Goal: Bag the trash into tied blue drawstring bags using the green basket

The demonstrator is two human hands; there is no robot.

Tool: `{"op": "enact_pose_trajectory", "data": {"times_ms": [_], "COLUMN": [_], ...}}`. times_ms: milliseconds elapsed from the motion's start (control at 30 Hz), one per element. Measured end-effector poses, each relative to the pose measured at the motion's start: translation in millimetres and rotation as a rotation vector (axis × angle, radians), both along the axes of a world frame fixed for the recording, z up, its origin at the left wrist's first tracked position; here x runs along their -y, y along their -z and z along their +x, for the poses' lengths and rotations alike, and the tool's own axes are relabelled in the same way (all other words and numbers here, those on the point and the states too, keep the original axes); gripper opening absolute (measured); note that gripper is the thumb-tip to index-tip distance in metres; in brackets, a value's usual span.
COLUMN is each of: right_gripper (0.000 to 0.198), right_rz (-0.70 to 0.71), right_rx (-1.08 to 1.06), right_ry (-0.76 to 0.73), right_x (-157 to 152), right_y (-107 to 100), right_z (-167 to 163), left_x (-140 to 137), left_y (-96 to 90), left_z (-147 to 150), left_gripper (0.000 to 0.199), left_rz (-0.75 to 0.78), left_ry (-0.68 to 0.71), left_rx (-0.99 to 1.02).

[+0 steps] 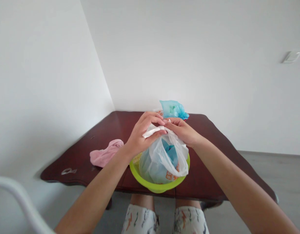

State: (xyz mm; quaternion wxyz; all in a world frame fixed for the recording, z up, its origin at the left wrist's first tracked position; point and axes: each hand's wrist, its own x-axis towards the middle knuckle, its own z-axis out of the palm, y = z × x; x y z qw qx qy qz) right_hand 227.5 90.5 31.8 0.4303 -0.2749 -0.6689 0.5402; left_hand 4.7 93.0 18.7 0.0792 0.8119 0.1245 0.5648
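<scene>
A white plastic bag (152,164) with orange print sits in a lime-green basket (158,187) at the table's near edge. Something blue (171,152) shows through the bag's handle opening. My left hand (146,128) pinches the bag's gathered top from the left, thumb below and fingers above. From the right, my right hand (180,130) grips the same top, its fingers meeting those of my left hand. The fingertips of both hands partly cover the gathered plastic.
A pink cloth (107,154) lies crumpled on the dark red wooden table (213,162), left of the basket. Behind my hands lies a blue plastic bag (173,109). A small clear strip (69,171) rests near the left edge. White walls border the table's back and left.
</scene>
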Motion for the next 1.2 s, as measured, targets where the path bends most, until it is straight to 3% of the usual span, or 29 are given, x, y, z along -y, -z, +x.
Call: {"op": "enact_pose_trajectory", "data": {"times_ms": [67, 200, 333, 600, 833, 900, 1067, 1133, 1200], "right_gripper": [0.072, 0.074, 0.073, 0.083, 0.086, 0.086, 0.065, 0.061, 0.08], "right_rz": [0.148, 0.483, 0.532, 0.251, 0.142, 0.144, 0.39, 0.554, 0.711], "right_rx": [0.038, 0.126, 0.182, 0.251, 0.239, 0.27, 0.363, 0.446, 0.611], "right_ry": [0.112, 0.398, 0.592, 0.583, 0.6, 0.601, 0.597, 0.446, 0.258], "right_x": [3.9, 11.9, 9.6, -21.5, -45.9, -48.8, -23.7, -0.9, 21.4], "right_y": [-0.5, -2.0, 7.3, 56.7, 74.5, 75.6, 51.7, 34.3, 19.8], "right_z": [1.4, 22.0, 58.9, 94.6, 94.1, 94.4, 90.9, 80.4, 63.2], "left_x": [7.9, 25.9, 41.0, 57.1, 67.2, 75.5, 102.9, 109.8, 113.1], "left_y": [-2.3, 6.0, 26.7, 60.3, 75.1, 78.6, 97.3, 108.9, 120.7], "left_z": [-8.5, -36.1, -67.0, -101.2, -115.3, -111.7, -92.0, -85.2, -80.6], "left_gripper": [0.014, 0.026, 0.032, 0.027, 0.022, 0.018, 0.036, 0.032, 0.033], "left_rz": [0.051, 0.164, 0.334, 0.379, 0.307, 0.224, -0.152, -0.191, -0.179], "left_ry": [-0.129, -0.331, -0.484, -0.526, -0.572, -0.593, -0.523, -0.459, -0.409], "left_rx": [-0.076, -0.168, -0.246, -0.354, -0.267, -0.209, -0.011, 0.028, 0.032]}}
